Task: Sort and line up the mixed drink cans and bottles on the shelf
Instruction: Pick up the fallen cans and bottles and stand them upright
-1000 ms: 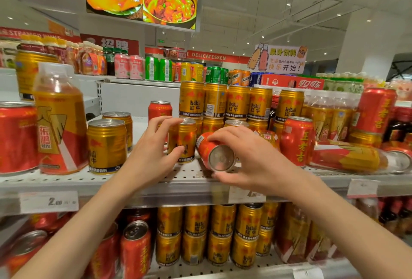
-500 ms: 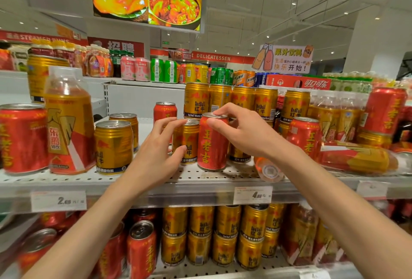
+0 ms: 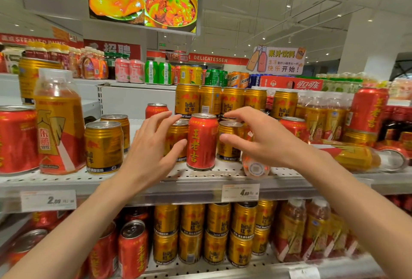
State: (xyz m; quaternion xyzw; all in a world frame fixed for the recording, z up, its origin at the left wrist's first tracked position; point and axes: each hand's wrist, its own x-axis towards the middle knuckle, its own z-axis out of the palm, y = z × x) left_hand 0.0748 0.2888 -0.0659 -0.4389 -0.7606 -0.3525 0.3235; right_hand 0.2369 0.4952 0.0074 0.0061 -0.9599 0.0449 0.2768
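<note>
- Two hands flank one upright red herbal-tea can (image 3: 201, 141) at the front of the shelf (image 3: 138, 178), seen from the head camera; left hand (image 3: 153, 147) and right hand (image 3: 260, 138) both have spread, relaxed fingers and hold nothing.
- Gold Red Bull cans (image 3: 229, 142) stand directly behind and beside the red can, so it looks misplaced; moving it toward the other red cans (image 3: 16, 138) at the far left would probably sort it best.
- A sound grip would circle the can's middle and lift straight up, clear of its gold neighbours.
- One small bottle (image 3: 255, 167) lies toppled just right of it, and a larger bottle (image 3: 354, 156) lies further right; both need standing up.
</note>
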